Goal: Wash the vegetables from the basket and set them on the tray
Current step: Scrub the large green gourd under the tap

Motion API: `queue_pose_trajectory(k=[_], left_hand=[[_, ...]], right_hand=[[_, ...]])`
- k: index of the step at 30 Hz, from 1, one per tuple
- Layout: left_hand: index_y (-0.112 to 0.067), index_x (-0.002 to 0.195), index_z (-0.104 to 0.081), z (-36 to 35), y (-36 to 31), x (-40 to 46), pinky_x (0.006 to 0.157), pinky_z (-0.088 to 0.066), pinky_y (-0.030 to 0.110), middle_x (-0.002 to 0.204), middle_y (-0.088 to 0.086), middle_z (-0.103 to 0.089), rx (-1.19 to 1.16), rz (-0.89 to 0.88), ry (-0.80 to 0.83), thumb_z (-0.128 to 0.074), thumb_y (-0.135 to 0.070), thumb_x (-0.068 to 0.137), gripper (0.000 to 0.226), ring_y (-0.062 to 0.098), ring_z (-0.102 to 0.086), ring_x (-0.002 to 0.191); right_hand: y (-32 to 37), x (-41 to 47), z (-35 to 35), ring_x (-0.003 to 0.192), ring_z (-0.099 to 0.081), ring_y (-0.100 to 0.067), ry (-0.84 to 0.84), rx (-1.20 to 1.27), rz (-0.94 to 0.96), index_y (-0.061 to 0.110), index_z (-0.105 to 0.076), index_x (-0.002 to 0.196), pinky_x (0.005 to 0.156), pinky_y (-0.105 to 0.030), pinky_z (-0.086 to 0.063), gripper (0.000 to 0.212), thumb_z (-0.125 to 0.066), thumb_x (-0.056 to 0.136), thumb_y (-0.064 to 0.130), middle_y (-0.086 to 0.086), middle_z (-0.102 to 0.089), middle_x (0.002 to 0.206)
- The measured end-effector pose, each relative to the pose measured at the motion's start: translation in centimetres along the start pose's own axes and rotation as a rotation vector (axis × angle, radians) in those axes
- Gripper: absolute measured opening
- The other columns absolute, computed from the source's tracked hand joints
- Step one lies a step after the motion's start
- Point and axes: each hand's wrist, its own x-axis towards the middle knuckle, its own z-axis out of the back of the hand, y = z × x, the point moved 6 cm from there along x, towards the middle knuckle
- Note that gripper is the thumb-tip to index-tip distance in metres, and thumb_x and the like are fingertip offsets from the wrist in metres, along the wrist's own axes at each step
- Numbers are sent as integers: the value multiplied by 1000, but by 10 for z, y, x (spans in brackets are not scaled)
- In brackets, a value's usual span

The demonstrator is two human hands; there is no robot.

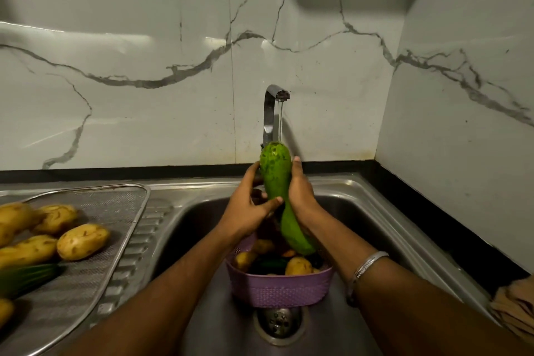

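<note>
At the centre of the frame I have the long green bottle gourd (pixel 275 179) held nearly upright in both hands, its rounded top right under the stream of water (pixel 280 121) falling from the chrome tap (pixel 271 113). My left hand (pixel 248 211) grips the gourd's middle, thumb curled across the front, fingers (pixel 253 173) wrapped behind. My right hand (pixel 300 191) lies along its right side, fingers reaching up toward the fat end and closed against it. The gourd's narrow lower end points down into the purple woven plastic basket (pixel 277 286), which sits in the stainless steel sink (pixel 361 211) just above the drain and holds yellow potatoes and darker vegetables. At lower left, the steel mesh tray (pixel 115 211) on the draining board carries several yellow-brown potatoes (pixel 82 241) and a dark green cucumber (pixel 26 279). A silver bracelet (pixel 367 264) circles my right wrist.
</note>
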Motion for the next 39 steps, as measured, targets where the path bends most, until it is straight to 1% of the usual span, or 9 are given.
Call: queue_pose_trajectory(k=[3,5,8,12,16,20,25,29,39], left_hand=[[-33,151,-32,-2,-1,-1,95,-57,36,137,-2,-61,31,-48,-11,-76,-25,89,76,8,-64,113],[-34,150,-33,-2,-4,-2,95,-55,29,138,-6,-57,37,-70,-45,-75,-26,90,74,4,-60,116],[-30,147,-37,0,-2,-4,91,-57,26,131,-8,-58,-47,-66,-92,-77,-22,88,71,5,-60,117],[-29,140,-45,-3,5,-8,87,-51,12,120,-17,-59,10,-44,-165,-77,-16,86,64,0,-59,111],[-18,142,-51,-4,9,-6,98,-53,31,128,-2,-60,52,-2,-251,-79,-21,84,65,12,-58,117],[-23,138,-55,0,16,-6,86,-60,38,115,-4,-68,-57,102,-344,-85,-35,79,68,11,-66,101],[-27,117,-63,-3,26,-7,85,-61,42,96,-6,-72,-54,174,-351,-82,-30,81,41,9,-70,87],[-29,113,-63,-7,26,-8,88,-60,44,95,-5,-73,-120,184,-367,-79,-23,84,34,11,-71,87],[-38,112,-60,5,23,-5,84,-61,47,105,0,-71,-139,143,-436,-79,-55,76,44,16,-70,91]], right_hand=[[5,-13,4,84,-72,-28,49,55,-80,9,-65,123,78,-39,-61,69,-25,105,62,-18,-73,101],[6,-12,5,99,-67,-30,59,59,-89,7,-63,127,88,-40,-56,63,-24,108,54,-20,-69,115],[14,-16,-2,100,-64,-27,78,87,-48,13,-61,121,88,-39,-55,56,-25,108,54,-14,-66,112],[24,-22,-14,122,-56,-27,79,-39,150,26,-47,147,107,-51,-48,61,-27,103,64,-6,-56,134],[10,-25,-2,123,-57,-28,63,-128,140,26,-49,145,108,-51,-46,70,-22,99,71,-8,-59,134],[-18,-13,13,102,-67,-26,63,-494,162,22,-67,121,97,-48,-53,102,-4,80,91,-8,-71,112],[9,-24,3,101,-64,-25,31,-604,247,23,-66,102,96,-45,-51,68,-14,102,67,-9,-69,109],[13,-27,-4,107,-63,-22,81,-682,367,27,-60,130,99,-47,-50,69,-14,100,69,-5,-68,117],[10,-29,11,104,-65,-30,68,-931,489,21,-65,118,93,-44,-50,59,-18,107,55,-12,-71,113]])
